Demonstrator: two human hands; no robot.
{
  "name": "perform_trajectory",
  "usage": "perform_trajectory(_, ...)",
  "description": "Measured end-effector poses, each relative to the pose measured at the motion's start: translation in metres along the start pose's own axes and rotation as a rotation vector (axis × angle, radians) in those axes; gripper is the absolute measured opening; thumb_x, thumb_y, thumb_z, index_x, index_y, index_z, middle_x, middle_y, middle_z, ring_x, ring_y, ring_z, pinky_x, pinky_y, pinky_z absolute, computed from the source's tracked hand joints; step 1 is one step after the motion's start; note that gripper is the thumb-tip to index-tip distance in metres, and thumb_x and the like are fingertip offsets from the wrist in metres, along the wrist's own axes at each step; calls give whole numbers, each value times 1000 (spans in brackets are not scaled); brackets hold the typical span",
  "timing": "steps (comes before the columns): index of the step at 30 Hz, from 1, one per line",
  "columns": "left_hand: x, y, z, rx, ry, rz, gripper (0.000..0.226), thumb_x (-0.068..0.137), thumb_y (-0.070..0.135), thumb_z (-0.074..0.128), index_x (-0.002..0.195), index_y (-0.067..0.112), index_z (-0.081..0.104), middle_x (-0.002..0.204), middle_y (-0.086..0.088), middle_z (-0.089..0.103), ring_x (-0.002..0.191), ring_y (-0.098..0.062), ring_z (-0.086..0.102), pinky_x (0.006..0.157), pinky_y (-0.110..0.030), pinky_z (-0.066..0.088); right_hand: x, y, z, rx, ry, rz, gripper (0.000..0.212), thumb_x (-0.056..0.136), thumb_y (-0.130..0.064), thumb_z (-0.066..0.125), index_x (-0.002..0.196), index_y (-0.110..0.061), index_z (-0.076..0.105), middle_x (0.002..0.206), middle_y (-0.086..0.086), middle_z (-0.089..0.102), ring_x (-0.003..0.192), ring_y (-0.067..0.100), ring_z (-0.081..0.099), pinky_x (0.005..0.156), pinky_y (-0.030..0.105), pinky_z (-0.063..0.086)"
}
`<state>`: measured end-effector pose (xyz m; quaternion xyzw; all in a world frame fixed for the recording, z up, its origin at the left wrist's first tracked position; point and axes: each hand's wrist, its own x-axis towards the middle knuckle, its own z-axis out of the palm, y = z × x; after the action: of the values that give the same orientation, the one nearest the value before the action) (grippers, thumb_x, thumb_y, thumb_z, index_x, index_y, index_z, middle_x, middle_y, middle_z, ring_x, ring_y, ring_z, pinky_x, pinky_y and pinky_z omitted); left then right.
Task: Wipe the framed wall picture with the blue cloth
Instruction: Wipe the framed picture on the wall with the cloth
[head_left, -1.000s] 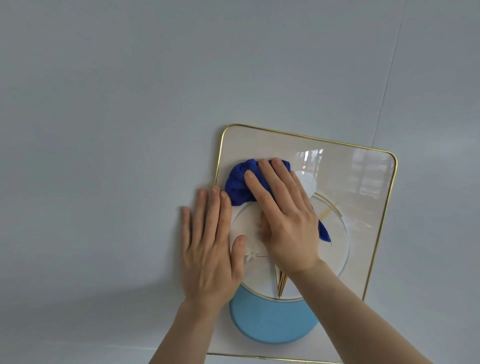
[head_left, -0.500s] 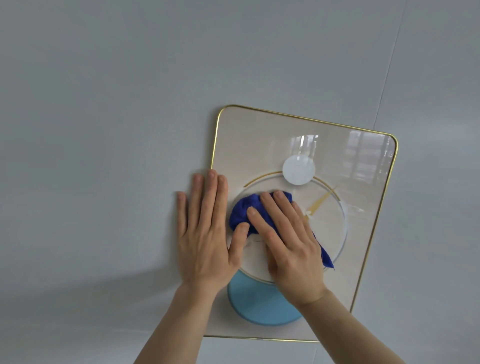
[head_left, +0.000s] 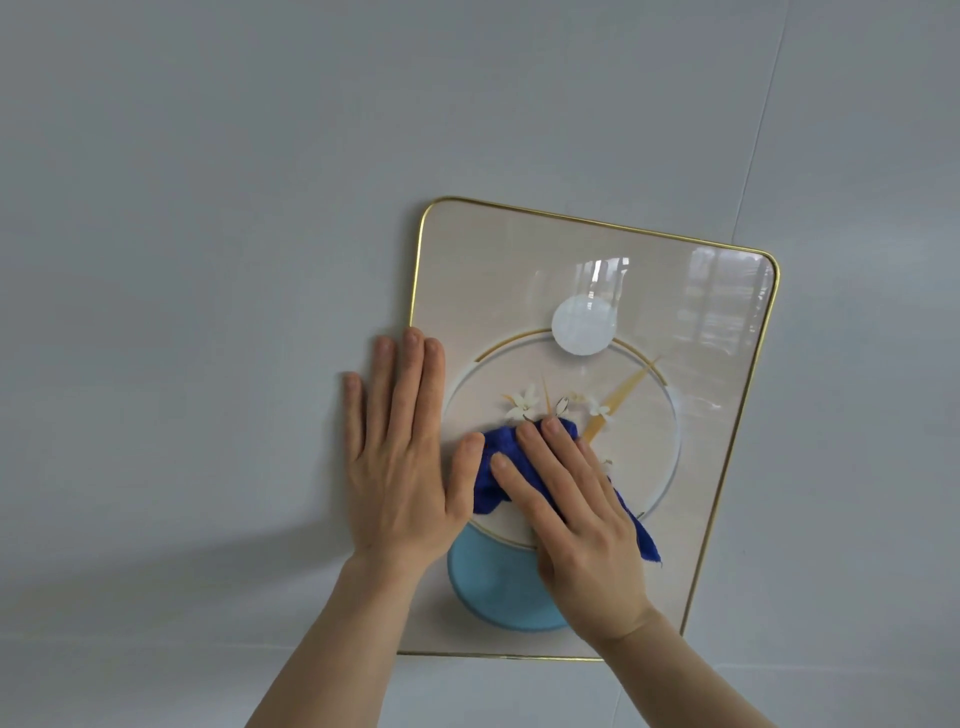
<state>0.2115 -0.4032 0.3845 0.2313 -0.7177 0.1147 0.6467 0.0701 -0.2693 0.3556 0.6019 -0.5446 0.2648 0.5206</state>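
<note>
The framed picture (head_left: 696, 312) hangs on a pale wall; it has a thin gold frame, a beige glossy face, a white disc, a gold ring and a light blue circle at the bottom. My right hand (head_left: 576, 514) lies flat on the lower middle of the glass, pressing the bunched dark blue cloth (head_left: 491, 475) against it; the cloth shows under my fingertips and a corner sticks out right of my palm. My left hand (head_left: 400, 462) rests flat with fingers apart across the picture's left edge, partly on the wall, its thumb touching the cloth.
The plain grey-white wall (head_left: 208, 260) surrounds the picture on all sides. A thin vertical seam (head_left: 763, 119) in the wall runs down toward the picture's upper right corner. Window reflections show on the glass at the upper right.
My right hand has slid the blue cloth down the glass from near the white disc to the lower middle, uncovering the white flowers. My left hand has stayed on the left edge.
</note>
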Motion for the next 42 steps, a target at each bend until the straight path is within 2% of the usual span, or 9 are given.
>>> perform_trajectory(4,-1,1,4,60,32,17,69,107,46,25,166,15,9,174,-5,12,163,-27,12,132,-51,9,-42,0,-3,-34,-97,-12,66,100,8,25,156,-22,44,166,7,39,156,31,31,129,49,27)
perform_trajectory(11,-2,1,8,94,43,11,71,107,46,31,166,14,10,174,-10,18,163,-29,12,132,-53,10,-87,-11,-7,-16,-203,80,108,66,24,62,157,-31,40,167,1,36,157,28,31,122,47,36)
perform_trajectory(18,-3,0,4,95,13,6,72,107,46,32,167,14,8,175,-10,16,163,-29,10,132,-53,10,-121,-23,-27,-29,-304,74,63,104,4,23,139,-27,65,153,0,57,146,25,49,112,41,48)
perform_trajectory(21,-1,1,1,95,-10,4,72,107,46,31,167,14,7,175,-10,14,163,-29,9,132,-52,9,-133,-24,-39,-96,-344,28,68,110,-5,12,126,-26,75,139,2,69,132,24,63,95,40,63)
perform_trajectory(25,-1,3,-8,83,-70,-11,74,106,48,32,167,11,11,176,-11,12,164,-30,8,132,-52,8,-133,-30,-48,-111,-339,43,76,108,-3,8,112,-21,81,126,6,76,119,26,72,81,34,66)
perform_trajectory(29,1,4,-21,55,-165,-14,77,105,50,32,167,9,12,176,-10,9,164,-30,5,132,-54,9,-140,-38,-57,-72,-359,116,63,82,16,36,107,-21,81,117,3,78,112,23,75,75,24,62)
perform_trajectory(33,5,10,-36,4,-249,-54,78,104,52,30,167,9,13,177,-8,6,164,-29,4,132,-51,8,-155,-50,-73,-3,-411,217,53,62,8,60,97,-26,82,101,-5,79,96,18,78,57,18,54)
perform_trajectory(36,3,17,-48,-9,-295,-87,77,103,52,27,167,12,15,177,-7,8,164,-29,7,132,-51,6,-162,-56,-87,54,-496,406,66,39,8,89,95,-27,82,96,-7,78,88,16,78,43,18,51)
perform_trajectory(42,-31,30,-77,-26,-326,-105,68,104,49,33,164,17,27,175,-5,19,162,-30,17,132,-51,8,-164,-66,-114,130,-542,684,71,45,15,86,104,-24,79,89,-1,67,66,18,69,41,25,52)
